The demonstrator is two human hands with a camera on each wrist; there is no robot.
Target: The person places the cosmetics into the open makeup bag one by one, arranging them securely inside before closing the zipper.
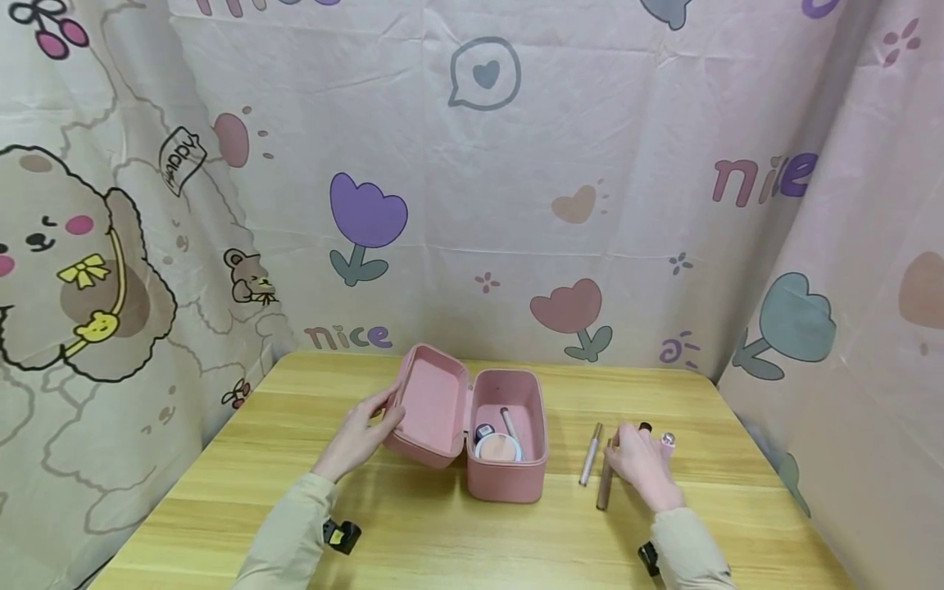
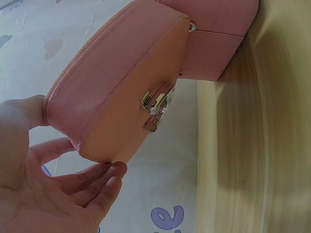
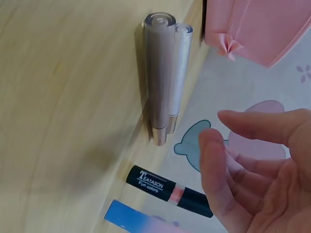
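A pink makeup case [image 1: 506,482] stands on the table with its lid [image 1: 435,401] swung out to the left. My left hand [image 1: 357,434] grips the lid's outer edge, thumb on the rim and fingers under its top [image 2: 109,131]. Inside the case lie a round powder compact [image 1: 497,447], a small dark container [image 1: 483,432] and a slim tube [image 1: 509,422]. Over the cosmetics at the right, my right hand [image 1: 640,459] has thumb and index apart, holding nothing. Close by are a brownish tube [image 3: 159,77], a thinner pale tube [image 3: 181,68] and a black lipstick tube [image 3: 155,186].
A blue-and-pink item [image 3: 129,218] lies beside the black tube. A pink item with a shiny top [image 1: 667,442] shows right of my hand. The wooden table [image 1: 413,541] ends at a patterned curtain [image 1: 472,205] behind.
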